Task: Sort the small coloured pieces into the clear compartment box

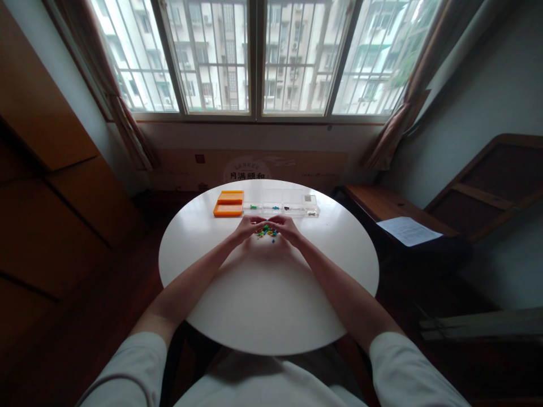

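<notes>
My left hand (247, 225) and my right hand (287, 226) meet at the fingertips over a small pile of colourful pieces (266, 231) on the white round table (267, 294). The pile mixes green, yellow, blue and red bits, too small to name. Both hands have their fingers bent inward and closed. A speck of blue shows where the fingertips meet, but what they hold is too small to make out. Beyond the hands stands an orange tray (229, 213), beside a row of clear plastic compartments (274, 213) with a few green, blue and dark pieces inside.
A small clear box (312, 212) ends the row at the right. One loose blue piece (274, 241) lies in front of the pile. Right of the table, a paper sheet (409, 231) lies by a wooden bench (377, 203). A barred window (254, 56) fills the far wall.
</notes>
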`<state>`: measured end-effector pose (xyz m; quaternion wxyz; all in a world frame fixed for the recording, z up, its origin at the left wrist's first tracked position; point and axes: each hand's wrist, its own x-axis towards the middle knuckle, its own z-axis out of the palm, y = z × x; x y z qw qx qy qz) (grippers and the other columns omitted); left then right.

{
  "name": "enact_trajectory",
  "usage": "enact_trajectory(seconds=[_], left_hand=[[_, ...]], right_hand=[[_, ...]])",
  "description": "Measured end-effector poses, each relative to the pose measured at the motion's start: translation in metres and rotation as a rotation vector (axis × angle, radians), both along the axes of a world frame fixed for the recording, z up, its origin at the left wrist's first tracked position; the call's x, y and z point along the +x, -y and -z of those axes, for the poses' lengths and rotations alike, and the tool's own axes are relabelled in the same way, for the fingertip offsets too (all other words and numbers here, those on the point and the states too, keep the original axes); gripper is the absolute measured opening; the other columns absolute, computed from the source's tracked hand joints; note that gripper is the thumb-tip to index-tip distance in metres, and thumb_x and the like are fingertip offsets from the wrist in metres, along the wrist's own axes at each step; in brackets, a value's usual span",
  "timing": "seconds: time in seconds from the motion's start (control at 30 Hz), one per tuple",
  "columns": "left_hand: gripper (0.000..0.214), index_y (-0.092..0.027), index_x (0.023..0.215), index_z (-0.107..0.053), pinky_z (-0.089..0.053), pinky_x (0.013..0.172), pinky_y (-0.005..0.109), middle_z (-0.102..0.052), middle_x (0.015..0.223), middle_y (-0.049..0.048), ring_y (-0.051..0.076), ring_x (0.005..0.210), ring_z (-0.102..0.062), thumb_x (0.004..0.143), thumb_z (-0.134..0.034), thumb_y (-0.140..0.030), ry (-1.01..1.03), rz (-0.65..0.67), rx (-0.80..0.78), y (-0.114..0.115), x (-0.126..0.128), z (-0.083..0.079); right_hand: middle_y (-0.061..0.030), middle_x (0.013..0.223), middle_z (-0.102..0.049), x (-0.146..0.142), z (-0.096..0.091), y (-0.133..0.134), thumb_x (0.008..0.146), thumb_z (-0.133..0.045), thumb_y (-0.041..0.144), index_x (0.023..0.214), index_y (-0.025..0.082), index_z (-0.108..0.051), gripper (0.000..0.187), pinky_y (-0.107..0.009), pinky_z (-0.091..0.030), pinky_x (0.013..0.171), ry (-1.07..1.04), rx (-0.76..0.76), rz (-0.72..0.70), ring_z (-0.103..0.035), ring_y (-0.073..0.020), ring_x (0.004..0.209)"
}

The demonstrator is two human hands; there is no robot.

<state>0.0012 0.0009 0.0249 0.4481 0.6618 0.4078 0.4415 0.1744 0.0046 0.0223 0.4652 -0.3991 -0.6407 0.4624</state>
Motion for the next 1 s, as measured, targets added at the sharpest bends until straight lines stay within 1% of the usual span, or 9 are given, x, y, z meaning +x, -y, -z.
enact_trajectory(seconds=[0.2, 0.4, 0.73, 1.0], left_hand=[[0.045, -0.008, 0.089, -0.069, -0.040, 0.047, 0.018, -0.065, 0.065, 0.0059, 0.008, 0.051, -0.052, 0.063, -0.070, -0.044, 0.006, -0.004, -0.007, 0.0002, 0.0007, -0.0003], [0.045, -0.008, 0.089, -0.069, -0.040, 0.046, 0.019, -0.065, 0.064, 0.0056, 0.008, 0.050, -0.051, 0.063, -0.070, -0.045, 0.003, -0.003, -0.001, 0.0007, 0.0010, -0.0008], [0.044, -0.008, 0.088, -0.068, -0.041, 0.047, 0.019, -0.065, 0.066, 0.0059, 0.008, 0.051, -0.052, 0.064, -0.069, -0.045, -0.008, 0.004, 0.020, -0.0006, -0.0003, 0.0009], [0.044, -0.008, 0.088, -0.069, -0.043, 0.048, 0.019, -0.066, 0.068, 0.0074, 0.009, 0.053, -0.054, 0.063, -0.070, -0.044, -0.014, 0.002, 0.018, 0.0012, 0.0003, -0.0016]], right_hand=[[-0.0068, 0.067, -0.065, -0.0003, -0.0021, 0.0017, 0.057, -0.070, 0.048, 0.079, 0.011, -0.067, 0.044, -0.025, -0.043, 0.054, 0.021, 0.012, 0.008, -0.057, -0.0146, 0.061], [-0.0065, 0.067, -0.064, 0.0000, -0.0016, 0.0006, 0.058, -0.069, 0.046, 0.078, 0.010, -0.067, 0.041, -0.025, -0.043, 0.053, 0.022, 0.009, 0.014, -0.056, -0.0140, 0.060], [-0.0076, 0.069, -0.066, 0.0010, 0.0002, -0.0001, 0.060, -0.068, 0.047, 0.080, 0.010, -0.068, 0.041, -0.026, -0.043, 0.054, 0.038, 0.027, 0.006, -0.058, -0.0150, 0.061], [-0.0073, 0.067, -0.066, 0.0003, 0.0009, -0.0007, 0.060, -0.067, 0.045, 0.079, 0.010, -0.069, 0.040, -0.026, -0.044, 0.054, 0.025, 0.016, 0.016, -0.058, -0.0151, 0.060]])
